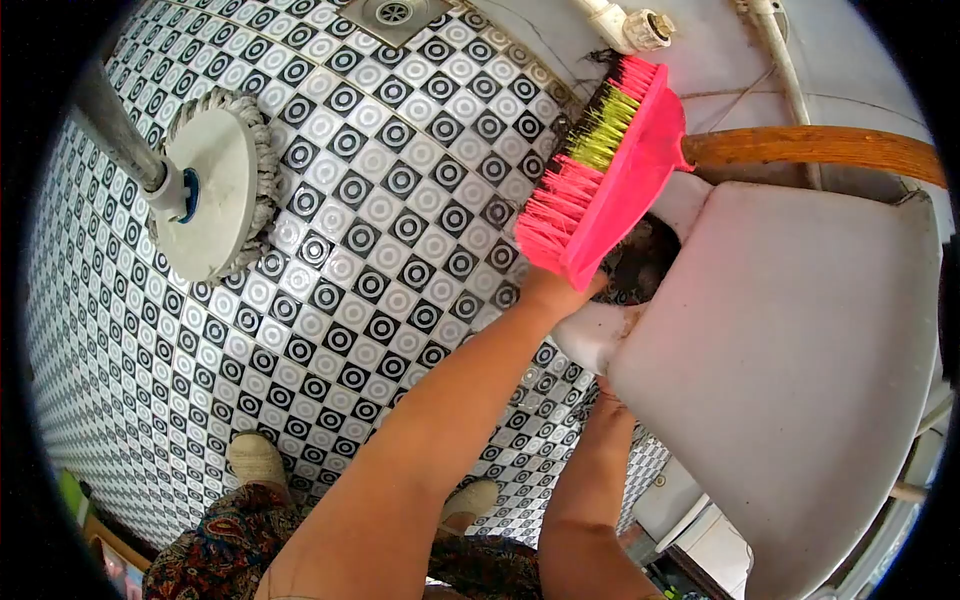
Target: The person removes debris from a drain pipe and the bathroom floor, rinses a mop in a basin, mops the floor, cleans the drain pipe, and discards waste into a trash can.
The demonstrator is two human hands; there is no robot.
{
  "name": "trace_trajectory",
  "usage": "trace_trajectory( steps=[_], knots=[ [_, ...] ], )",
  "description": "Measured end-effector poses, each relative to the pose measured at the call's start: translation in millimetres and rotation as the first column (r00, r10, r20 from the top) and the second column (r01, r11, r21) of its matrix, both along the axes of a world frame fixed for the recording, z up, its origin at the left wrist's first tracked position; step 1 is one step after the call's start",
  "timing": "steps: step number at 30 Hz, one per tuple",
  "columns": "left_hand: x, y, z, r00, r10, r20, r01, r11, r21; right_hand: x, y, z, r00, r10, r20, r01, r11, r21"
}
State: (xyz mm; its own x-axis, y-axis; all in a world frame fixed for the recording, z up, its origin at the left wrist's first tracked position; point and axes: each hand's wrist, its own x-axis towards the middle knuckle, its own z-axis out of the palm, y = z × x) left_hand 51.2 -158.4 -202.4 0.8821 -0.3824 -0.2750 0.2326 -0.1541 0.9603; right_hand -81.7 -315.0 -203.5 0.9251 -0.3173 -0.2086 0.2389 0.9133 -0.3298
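Observation:
My left hand (pixel 562 288) reaches to the dark opening in a white ceramic fixture (pixel 770 320) and touches the edge beside it. The pink broom head covers part of this hand, so its grip is unclear. My right hand (pixel 609 393) is at the fixture's lower edge, its fingers hidden behind the ceramic. The broom (pixel 635 165) has pink, yellow-green and dark bristles and an orange-brown handle. It rests across the fixture, above my left hand. Dirt darkens the inside of the opening.
A mop (pixel 215 195) with a round white head and grey strands stands at the left. A metal floor drain (pixel 393 14) is set in the patterned tiles. White pipes (pixel 640 28) run along the wall at the top. My shoes (pixel 257 460) are at the bottom.

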Motion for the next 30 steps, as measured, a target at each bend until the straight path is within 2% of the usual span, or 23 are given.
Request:
trace_trajectory(
  steps=[3, 6, 12, 14, 17, 21, 24, 27, 30],
  knots=[
    [-1, 0, -3, 0.999, -0.018, -0.041, 0.017, 1.0, -0.014, -1, 0, 0, 1.0, -0.005, -0.001, 0.005, 1.0, -0.001],
    [-3, 1, -1, 0.997, -0.014, -0.08, 0.019, 0.998, 0.052, -1, -1, 0, 1.0, -0.008, -0.003, 0.008, 1.0, 0.002],
    [-15, -4, -18, 0.992, 0.088, -0.091, -0.089, 0.996, -0.007, 0, -2, -2, 1.0, -0.01, -0.001, 0.01, 1.0, 0.009],
    [-15, -4, -21, 0.992, 0.061, -0.108, -0.05, 0.993, 0.107, -1, -1, -4, 1.0, -0.014, -0.002, 0.014, 1.0, 0.01],
    [-19, -9, -33, 0.995, 0.056, -0.079, -0.041, 0.982, 0.184, -1, 0, -6, 1.0, -0.015, 0.004, 0.015, 1.0, 0.019],
    [-20, -10, -37, 0.994, 0.088, -0.058, -0.073, 0.972, 0.222, -1, 1, -8, 1.0, -0.017, 0.004, 0.017, 1.0, 0.025],
    [-19, -4, -31, 0.995, 0.042, -0.095, -0.021, 0.976, 0.217, -1, 1, -9, 1.0, -0.026, 0.007, 0.026, 0.999, 0.027],
    [-23, -7, -42, 0.994, 0.112, 0.015, -0.112, 0.965, 0.236, -2, 1, -9, 1.0, -0.028, 0.004, 0.027, 0.999, 0.027],
    [-19, -7, -50, 0.99, 0.136, 0.049, -0.144, 0.959, 0.246, -3, 1, -10, 1.0, -0.028, 0.0, 0.028, 0.999, 0.027]
  ],
)
